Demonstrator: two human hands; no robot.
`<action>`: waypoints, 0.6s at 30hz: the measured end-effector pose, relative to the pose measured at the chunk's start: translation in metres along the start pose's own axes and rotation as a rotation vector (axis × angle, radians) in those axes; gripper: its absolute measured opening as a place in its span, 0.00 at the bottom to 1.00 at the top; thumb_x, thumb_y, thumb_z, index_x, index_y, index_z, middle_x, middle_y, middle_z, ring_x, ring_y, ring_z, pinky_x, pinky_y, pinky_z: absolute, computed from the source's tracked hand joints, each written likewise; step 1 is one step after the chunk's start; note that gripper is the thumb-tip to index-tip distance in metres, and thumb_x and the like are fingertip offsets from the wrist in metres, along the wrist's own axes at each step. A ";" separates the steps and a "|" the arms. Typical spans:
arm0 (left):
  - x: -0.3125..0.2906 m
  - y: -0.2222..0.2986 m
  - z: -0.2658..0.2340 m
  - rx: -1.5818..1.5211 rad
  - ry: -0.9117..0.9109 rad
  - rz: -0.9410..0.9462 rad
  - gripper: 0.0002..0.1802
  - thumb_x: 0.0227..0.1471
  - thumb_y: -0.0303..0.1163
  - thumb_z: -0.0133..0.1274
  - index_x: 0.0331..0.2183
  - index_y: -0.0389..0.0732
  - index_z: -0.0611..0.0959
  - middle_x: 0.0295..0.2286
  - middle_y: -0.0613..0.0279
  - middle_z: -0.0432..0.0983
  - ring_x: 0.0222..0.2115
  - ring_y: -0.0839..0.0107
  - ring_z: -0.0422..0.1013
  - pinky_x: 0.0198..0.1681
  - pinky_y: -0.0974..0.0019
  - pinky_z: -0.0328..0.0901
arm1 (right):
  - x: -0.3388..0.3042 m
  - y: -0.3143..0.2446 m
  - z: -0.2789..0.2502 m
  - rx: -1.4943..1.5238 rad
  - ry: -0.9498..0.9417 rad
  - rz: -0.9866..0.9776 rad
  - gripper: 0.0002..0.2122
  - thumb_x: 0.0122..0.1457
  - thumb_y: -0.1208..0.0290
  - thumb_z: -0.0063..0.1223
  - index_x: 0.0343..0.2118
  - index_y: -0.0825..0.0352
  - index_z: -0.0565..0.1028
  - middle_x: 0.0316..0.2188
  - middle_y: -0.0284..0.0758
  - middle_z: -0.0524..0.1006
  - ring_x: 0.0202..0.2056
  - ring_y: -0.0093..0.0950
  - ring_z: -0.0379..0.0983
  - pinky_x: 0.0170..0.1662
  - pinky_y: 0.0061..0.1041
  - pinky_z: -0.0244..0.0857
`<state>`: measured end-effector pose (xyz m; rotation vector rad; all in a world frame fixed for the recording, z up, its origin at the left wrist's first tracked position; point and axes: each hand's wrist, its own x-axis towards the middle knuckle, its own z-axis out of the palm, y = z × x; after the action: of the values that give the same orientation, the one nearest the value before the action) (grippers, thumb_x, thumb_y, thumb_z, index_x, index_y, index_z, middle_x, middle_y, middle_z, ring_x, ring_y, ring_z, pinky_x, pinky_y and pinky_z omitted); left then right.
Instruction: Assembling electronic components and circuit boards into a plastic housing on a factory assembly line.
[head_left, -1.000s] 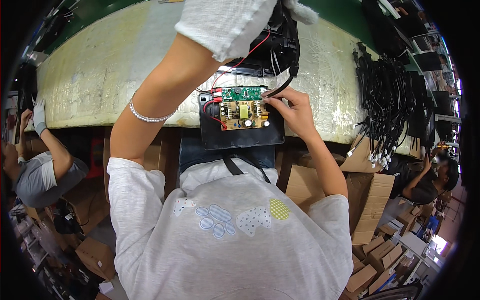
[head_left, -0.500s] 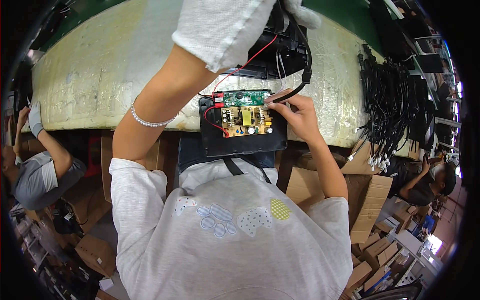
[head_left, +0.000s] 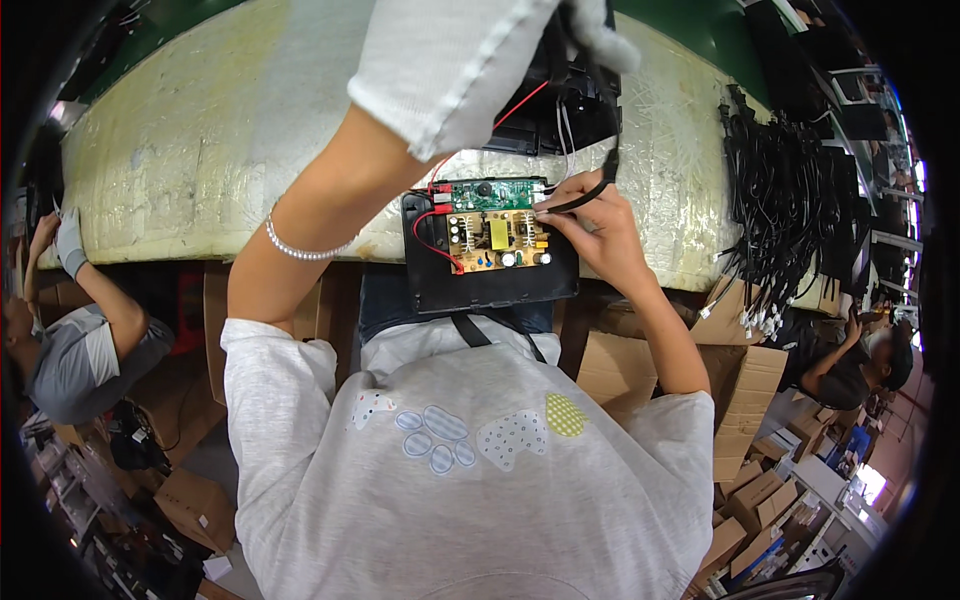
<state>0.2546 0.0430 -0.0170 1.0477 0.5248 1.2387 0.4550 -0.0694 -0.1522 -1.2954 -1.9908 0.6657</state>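
A black panel (head_left: 490, 288) lies over the bench's near edge, bearing a green circuit board (head_left: 513, 191) and a tan power board (head_left: 468, 229) with a yellow transformer. At the boards' right edge, my bare right hand (head_left: 600, 222) pinches the white plug on the end of a black cable (head_left: 612, 165); the fingers partly hide it. My left hand (head_left: 450, 70), in a white glove, reaches over to a black housing (head_left: 575, 115) beyond the panel. Its curled fingers appear to close round the cable's upper part, though the top edge cuts the hand off. Red and white wires join housing and boards.
The bench (head_left: 200, 170) has a pale, plastic-covered top. To the right hangs a bundle of black cables (head_left: 770, 200) with white plugs. Cardboard boxes (head_left: 740, 410) stand below. One person (head_left: 90, 350) sits at the left, another (head_left: 850, 360) at the right.
The cable near my right hand has dropped lower, and that hand has shifted slightly right. My left hand moved a little; panel and boards have shifted slightly right in view.
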 end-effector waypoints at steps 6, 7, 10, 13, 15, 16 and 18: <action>0.010 0.006 0.017 -0.034 -0.052 0.007 0.17 0.63 0.40 0.46 0.28 0.37 0.70 0.18 0.62 0.67 0.20 0.71 0.68 0.30 0.62 0.72 | -0.008 0.001 0.004 -0.088 0.057 -0.024 0.06 0.47 0.79 0.63 0.30 0.67 0.81 0.30 0.35 0.78 0.35 0.34 0.73 0.41 0.29 0.65; 0.028 0.000 0.009 -0.063 -0.112 0.064 0.15 0.63 0.38 0.45 0.28 0.38 0.71 0.20 0.63 0.68 0.20 0.72 0.68 0.30 0.64 0.71 | -0.005 -0.007 0.005 -0.110 0.051 -0.029 0.06 0.48 0.78 0.63 0.31 0.67 0.81 0.30 0.35 0.78 0.35 0.34 0.73 0.40 0.29 0.65; 0.093 -0.028 -0.027 0.509 0.031 -0.073 0.20 0.60 0.46 0.50 0.34 0.36 0.74 0.27 0.57 0.72 0.28 0.66 0.70 0.38 0.58 0.70 | -0.001 -0.001 -0.014 0.004 0.061 0.016 0.06 0.50 0.77 0.61 0.32 0.69 0.80 0.30 0.35 0.78 0.33 0.32 0.73 0.36 0.27 0.66; 0.052 -0.043 -0.033 1.611 -0.115 0.757 0.13 0.55 0.36 0.52 0.43 0.44 0.77 0.40 0.46 0.71 0.45 0.53 0.69 0.47 0.57 0.66 | 0.000 0.029 -0.056 -0.024 0.263 0.059 0.06 0.52 0.77 0.60 0.33 0.70 0.79 0.29 0.36 0.78 0.32 0.28 0.74 0.33 0.26 0.67; 0.009 -0.047 -0.025 1.431 -0.278 0.777 0.08 0.50 0.31 0.54 0.36 0.45 0.80 0.46 0.53 0.68 0.49 0.53 0.64 0.51 0.53 0.60 | 0.009 0.051 -0.080 -0.401 0.377 0.100 0.06 0.52 0.79 0.58 0.34 0.69 0.80 0.30 0.37 0.78 0.33 0.31 0.75 0.34 0.28 0.68; -0.015 -0.049 -0.027 1.461 -0.388 0.770 0.08 0.49 0.29 0.55 0.35 0.41 0.79 0.43 0.55 0.69 0.46 0.55 0.65 0.50 0.54 0.61 | 0.020 0.062 -0.084 -0.399 0.384 0.097 0.06 0.52 0.79 0.58 0.34 0.69 0.80 0.30 0.37 0.78 0.33 0.31 0.75 0.34 0.28 0.68; -0.056 -0.054 -0.013 1.071 -0.349 0.339 0.06 0.49 0.24 0.52 0.33 0.38 0.76 0.33 0.59 0.71 0.37 0.61 0.69 0.44 0.61 0.64 | 0.043 0.085 -0.087 -0.722 0.315 -0.101 0.06 0.52 0.79 0.56 0.34 0.68 0.79 0.31 0.37 0.77 0.34 0.35 0.75 0.35 0.32 0.69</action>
<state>0.2555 -0.0031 -0.0811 2.2818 0.7753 0.9918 0.5579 0.0080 -0.1459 -1.5569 -2.0725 -0.3389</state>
